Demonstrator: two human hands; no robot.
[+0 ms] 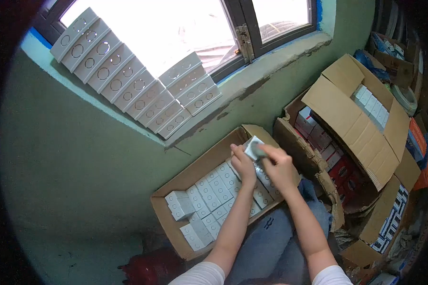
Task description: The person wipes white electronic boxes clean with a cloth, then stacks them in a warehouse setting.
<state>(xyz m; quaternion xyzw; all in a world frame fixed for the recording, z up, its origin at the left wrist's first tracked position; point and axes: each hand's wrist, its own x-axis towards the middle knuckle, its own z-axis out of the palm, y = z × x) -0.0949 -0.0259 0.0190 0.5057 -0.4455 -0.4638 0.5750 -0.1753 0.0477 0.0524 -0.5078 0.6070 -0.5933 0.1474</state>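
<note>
My left hand [243,164] has its fingers closed on the left side of a small white box [253,148], above the far right end of an open cardboard box [162,209]. On the other side of the white box, my right hand [277,164] is closed with its fingertips at it; they are slightly blurred. White boxes with round outlines [207,190] lie in rows inside the cardboard box, below my hands and forearms. My forearms hide part of those rows.
White boxes [103,73] stand lined up on the windowsill, with a shorter row [189,83] beside them. At the right are an open carton [352,123], a torn carton of red and white boxes [290,135] and another carton [366,254]. A red object [152,268] lies at the bottom.
</note>
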